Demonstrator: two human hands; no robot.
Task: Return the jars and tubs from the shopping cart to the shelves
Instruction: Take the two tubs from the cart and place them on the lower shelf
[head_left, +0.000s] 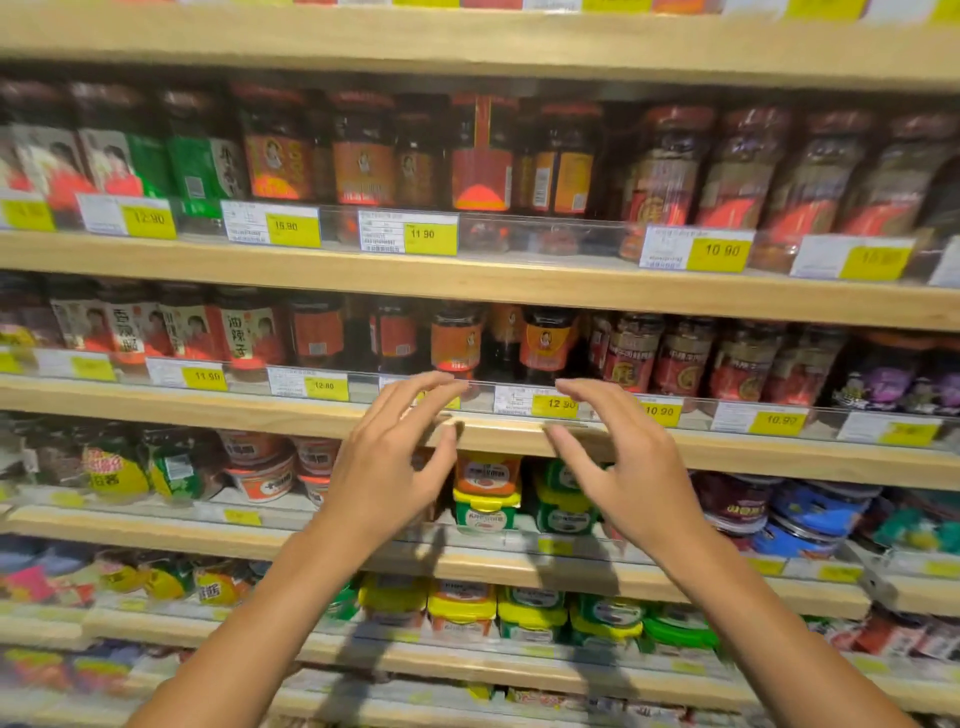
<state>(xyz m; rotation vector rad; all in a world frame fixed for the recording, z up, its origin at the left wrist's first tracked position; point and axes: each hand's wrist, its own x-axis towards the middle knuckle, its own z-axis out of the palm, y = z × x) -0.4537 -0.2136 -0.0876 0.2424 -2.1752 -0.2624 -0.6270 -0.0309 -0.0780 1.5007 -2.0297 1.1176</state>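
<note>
Both my hands are raised in front of the wooden shelves (519, 431), empty. My left hand (395, 462) and my right hand (618, 467) face each other with fingers spread and slightly bent, a gap between them. They hover before the edge of the shelf that carries dark sauce jars with red-orange labels (545, 340). Just below, between my hands, stacked tubs with orange, yellow and green lids (487, 493) stand on the lower shelf. The shopping cart is out of view.
Several shelf levels run across the view, packed with jars (480, 156) above and tubs (462, 608) and packets below. Clear plastic rails with yellow price tags (555, 404) line each shelf front.
</note>
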